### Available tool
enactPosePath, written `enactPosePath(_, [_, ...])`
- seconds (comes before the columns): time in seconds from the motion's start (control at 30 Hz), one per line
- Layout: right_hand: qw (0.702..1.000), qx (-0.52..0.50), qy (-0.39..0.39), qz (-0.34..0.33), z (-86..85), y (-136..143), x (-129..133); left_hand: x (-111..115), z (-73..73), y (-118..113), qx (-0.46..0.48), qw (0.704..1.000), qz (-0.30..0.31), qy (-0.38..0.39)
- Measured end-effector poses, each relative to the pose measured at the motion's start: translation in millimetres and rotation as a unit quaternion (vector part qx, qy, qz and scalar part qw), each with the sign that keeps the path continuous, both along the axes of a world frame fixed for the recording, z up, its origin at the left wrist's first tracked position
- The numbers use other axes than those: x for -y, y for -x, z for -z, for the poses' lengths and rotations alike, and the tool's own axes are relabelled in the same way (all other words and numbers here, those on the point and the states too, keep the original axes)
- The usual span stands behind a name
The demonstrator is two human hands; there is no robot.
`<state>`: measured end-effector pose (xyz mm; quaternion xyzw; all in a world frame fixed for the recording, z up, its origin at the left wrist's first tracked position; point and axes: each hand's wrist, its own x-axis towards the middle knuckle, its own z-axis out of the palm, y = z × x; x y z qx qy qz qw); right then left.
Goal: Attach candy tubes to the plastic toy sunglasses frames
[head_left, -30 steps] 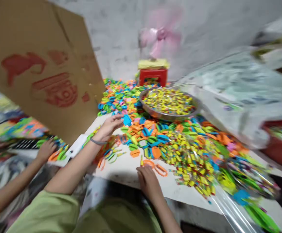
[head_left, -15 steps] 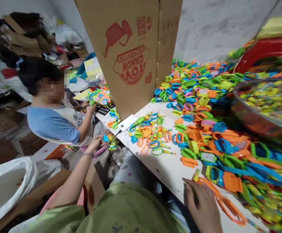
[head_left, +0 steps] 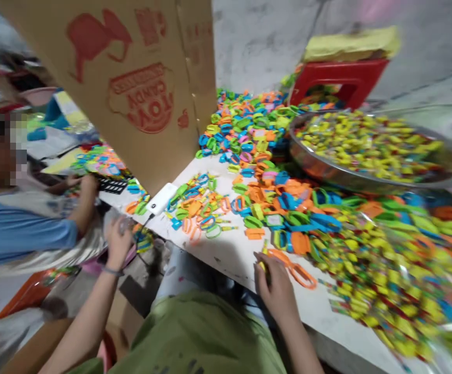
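Observation:
My right hand (head_left: 276, 283) is curled over the front edge of the white table (head_left: 228, 267), a small yellow piece (head_left: 264, 266) between thumb and fingers; it looks like a wrapped candy. Just beyond it lie orange toy glasses (head_left: 303, 275). To the left, away from the tabletop, my left hand (head_left: 118, 243) is raised near a bag of toys (head_left: 145, 241). Motion smears its fingers, so whether they hold anything is unclear. A cluster of colourful toy glasses (head_left: 198, 205) lies mid-table, and a larger heap (head_left: 245, 130) stretches behind it.
A tall cardboard box (head_left: 148, 145) stands on the table, with a white power bank (head_left: 161, 198) at its foot. Wrapped candies fill a metal basin (head_left: 327, 174) and pile up (head_left: 382, 270) at right. Behind is a red stool (head_left: 343, 72). A co-worker (head_left: 23, 223) sits at left.
The view has swung right, bringing more of the basin and candy pile in. My left hand has lost sight of the blue piece it held; a yellow piece now shows in my right hand.

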<state>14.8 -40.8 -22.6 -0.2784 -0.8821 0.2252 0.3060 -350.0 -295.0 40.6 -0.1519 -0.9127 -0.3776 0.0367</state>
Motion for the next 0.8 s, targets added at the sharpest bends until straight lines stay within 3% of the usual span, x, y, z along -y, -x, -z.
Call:
enactPosePath(0.07, [1.0, 0.0, 0.012, 0.0, -3.5, 0, 2, -18, -22.3, -14, -0.143, 0.989, -0.004, -0.024])
enactPosePath(0.1, [1.0, 0.001, 0.016, -0.001, -4.8, 0, 3, -30, -31.3, -25, -0.209, 0.977, 0.029, -0.04])
enactPosePath(0.17, [1.0, 0.004, 0.023, 0.001, -6.5, -1, 3, -60, -41.7, -53, -0.233, 0.958, 0.144, -0.082])
enactPosePath(0.27, [1.0, 0.004, 0.03, 0.007, -7.1, -2, 3, -114, -33.6, -109, -0.136, 0.905, 0.392, -0.09])
enactPosePath(0.37, [1.0, -0.005, 0.023, 0.007, -6.6, -3, 3, -170, -7.2, -155, -0.065, 0.862, 0.502, -0.042])
enactPosePath(0.47, [1.0, -0.004, 0.022, 0.014, -7.3, -2, 4, -215, 16.1, -177, -0.044, 0.864, 0.501, -0.017])
enactPosePath(0.57, [0.999, -0.009, 0.023, 0.022, -9.0, -3, 6, -238, 28.0, -182, -0.042, 0.883, 0.467, -0.02])
enactPosePath(0.67, [0.998, -0.038, 0.027, 0.029, -8.5, -6, 8, -238, 32.4, -181, -0.027, 0.883, 0.468, -0.028])
enactPosePath(0.8, [0.989, -0.114, 0.058, 0.074, -4.3, -12, 7, -214, 28.3, -188, 0.04, 0.837, 0.543, -0.059])
